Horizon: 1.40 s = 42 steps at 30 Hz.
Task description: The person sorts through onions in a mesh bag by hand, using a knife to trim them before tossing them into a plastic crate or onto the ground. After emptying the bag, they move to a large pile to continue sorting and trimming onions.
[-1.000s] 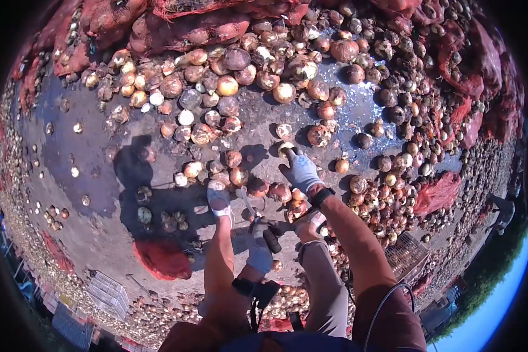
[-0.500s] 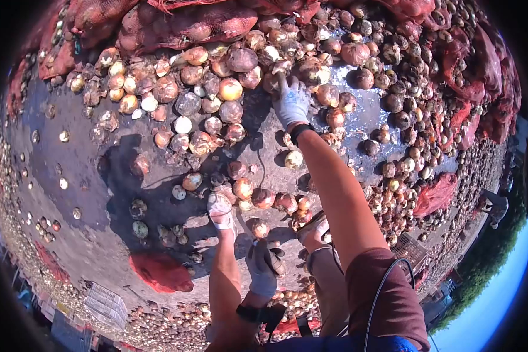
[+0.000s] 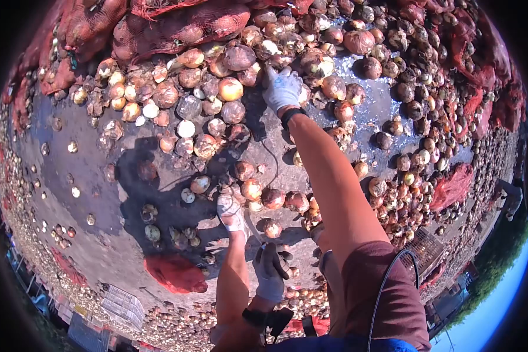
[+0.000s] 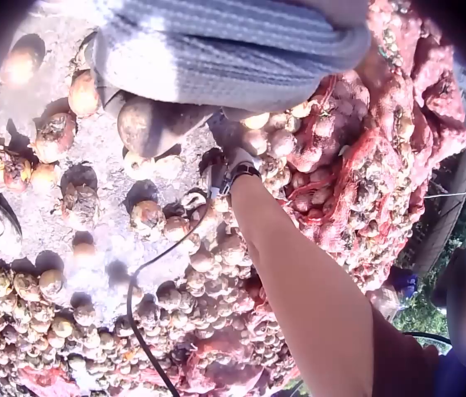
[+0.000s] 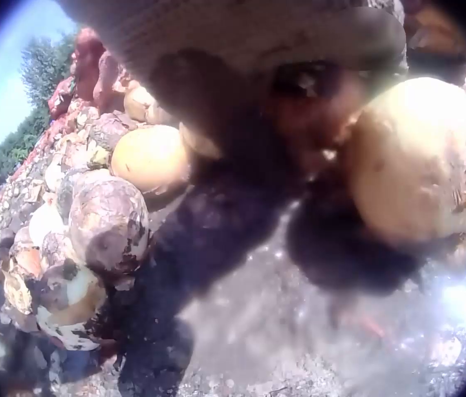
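Head view: right hand [image 3: 283,88] has its fingers spread over an onion [image 3: 305,95] lying on the ground [image 3: 88,170], not lifted yet (pick barely begun). Left hand [image 3: 270,271] clenches a dark-handled tool [image 3: 283,258].

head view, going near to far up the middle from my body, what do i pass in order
left hand → sandalled foot → right hand → red mesh sack
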Motion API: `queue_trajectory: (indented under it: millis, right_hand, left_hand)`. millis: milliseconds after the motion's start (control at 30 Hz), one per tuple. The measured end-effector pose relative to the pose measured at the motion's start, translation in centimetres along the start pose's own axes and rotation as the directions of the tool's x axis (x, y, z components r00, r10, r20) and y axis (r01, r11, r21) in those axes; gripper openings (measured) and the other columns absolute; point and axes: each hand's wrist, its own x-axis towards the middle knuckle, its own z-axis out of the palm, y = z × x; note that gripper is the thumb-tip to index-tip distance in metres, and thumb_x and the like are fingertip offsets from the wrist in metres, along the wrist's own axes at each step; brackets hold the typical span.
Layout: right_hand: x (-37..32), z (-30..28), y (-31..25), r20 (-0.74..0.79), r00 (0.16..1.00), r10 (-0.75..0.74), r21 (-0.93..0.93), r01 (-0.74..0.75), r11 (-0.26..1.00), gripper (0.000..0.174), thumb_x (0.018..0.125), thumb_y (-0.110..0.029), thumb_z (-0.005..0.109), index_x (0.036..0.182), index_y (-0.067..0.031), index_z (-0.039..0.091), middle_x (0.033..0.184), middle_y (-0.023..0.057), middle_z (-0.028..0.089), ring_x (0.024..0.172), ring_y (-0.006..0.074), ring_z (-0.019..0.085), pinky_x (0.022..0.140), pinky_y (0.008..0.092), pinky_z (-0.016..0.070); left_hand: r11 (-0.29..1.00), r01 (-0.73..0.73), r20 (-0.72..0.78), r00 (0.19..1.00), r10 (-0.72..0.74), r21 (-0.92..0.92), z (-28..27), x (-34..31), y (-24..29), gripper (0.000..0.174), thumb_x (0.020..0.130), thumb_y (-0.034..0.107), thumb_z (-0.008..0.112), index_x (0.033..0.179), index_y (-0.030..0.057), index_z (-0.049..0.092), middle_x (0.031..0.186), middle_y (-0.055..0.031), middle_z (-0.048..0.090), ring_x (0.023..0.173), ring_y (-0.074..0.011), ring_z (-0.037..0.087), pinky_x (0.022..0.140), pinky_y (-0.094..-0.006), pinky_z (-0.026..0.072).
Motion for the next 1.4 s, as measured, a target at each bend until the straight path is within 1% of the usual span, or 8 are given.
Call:
queue_trajectory:
  millis: [100,233,367,700,967,1100,1333,1400]
  right_hand:
    - [-2.6,-1.1,1.6,0.043,0.991,0.127,0.516,-0.13,0.846,0.067,0.072,-0.031,0.075,0.134,-0.0252,0.051,0.121,0.0189,0.056,0.112,0.0359,0.056,0.093,0.0501,0.0461]
    - [-9.3,-4.4,6.5,0.288,0.859,-0.424,0.432,-0.512,-0.742,0.058,0.088,-0.028,0.062,0.14,-0.0111,0.044,0.138,0.0165,0.05,0.122,0.0345,0.054,0.095,0.0526,0.0499]
    - [-14.4,-7.3,9.2,0.219,0.91,-0.352,0.329,-0.408,-0.852,0.058,0.091,-0.03,0.057,0.142,-0.0069,0.041,0.141,0.0183,0.048,0.126,0.0354,0.05,0.1,0.056,0.0463]
    - [-35.3,-16.2,24.1,0.25,0.831,0.497,0.905,-0.384,0.186,0.064,0.077,-0.024,0.075,0.131,-0.0063,0.047,0.121,0.0107,0.056,0.114,0.0219,0.054,0.099,0.033,0.0431]
    - [-64.7,-38.4,47.5,-0.38,0.054,0.924,0.902,-0.201,0.382,0.06,0.085,-0.009,0.072,0.137,-0.0068,0.041,0.131,0.0111,0.048,0.115,0.0212,0.052,0.099,0.0317,0.0462]
    - [-78.0,-43.5,58.1,-0.451,-0.319,0.833,0.597,-0.802,0.016,0.07,0.092,-0.036,0.065,0.146,-0.0061,0.033,0.141,0.0188,0.047,0.12,0.0295,0.052,0.1,0.0374,0.0424]
    - [-79.3,-33.8,54.0,0.117,0.322,0.939,0.175,-0.938,0.3,0.046,0.087,-0.032,0.062,0.127,-0.0106,0.058,0.112,0.0199,0.067,0.104,0.0387,0.063,0.088,0.0442,0.0484]
    - [-72.3,-34.4,46.1,0.403,0.119,0.908,-0.06,-0.986,0.156,0.033,0.083,-0.034,0.065,0.111,-0.0159,0.069,0.103,0.0166,0.07,0.102,0.0362,0.065,0.087,0.0419,0.0492]
  left_hand:
    - [0.998,0.019,-0.021,1.0,-0.02,-0.054,1.7,-0.6,2.6,0.037,0.1,0.033,0.045,0.086,0.0013,0.058,0.051,-0.0039,0.048,0.046,-0.0118,0.05,0.05,-0.0258,0.0427]
    - [0.973,0.18,-0.003,0.983,-0.183,-0.147,2.9,-1.2,3.2,0.032,0.099,0.031,0.045,0.086,0.0047,0.058,0.052,-0.006,0.053,0.057,-0.0125,0.055,0.065,-0.025,0.0449]
    - [0.996,0.028,0.02,0.999,-0.03,0.086,3.7,-1.3,2.2,0.037,0.098,0.033,0.046,0.087,0.0006,0.059,0.051,-0.0064,0.052,0.046,-0.0124,0.051,0.051,-0.0255,0.0428]
    - [0.946,0.323,0.288,0.909,-0.302,-0.025,6.3,1.4,-1.1,0.028,0.095,0.026,0.046,0.087,0.0,0.055,0.056,-0.0065,0.051,0.036,-0.0137,0.038,0.03,-0.0263,0.0338]
    - [0.962,0.209,0.043,0.975,-0.219,0.177,6.3,0.2,0.4,0.033,0.096,0.03,0.045,0.081,0.0035,0.056,0.061,-0.0071,0.056,0.042,-0.0138,0.048,0.04,-0.0256,0.0399]
    - [0.947,0.113,0.219,0.958,-0.184,0.3,7.3,-3.0,4.9,0.032,0.094,0.037,0.049,0.092,0.0071,0.059,0.071,-0.0086,0.058,0.05,-0.0178,0.052,0.043,-0.0319,0.0441]
    - [0.94,0.212,0.256,0.925,-0.282,0.269,7.2,-7.1,9.3,0.031,0.094,0.033,0.05,0.092,0.0035,0.06,0.076,-0.01,0.061,0.064,-0.022,0.06,0.057,-0.033,0.0516]
    - [0.939,0.223,0.233,0.93,-0.286,0.262,5.3,-7.1,9.2,0.028,0.092,0.03,0.054,0.092,0.0036,0.062,0.079,-0.0087,0.063,0.066,-0.0215,0.061,0.062,-0.0336,0.0531]
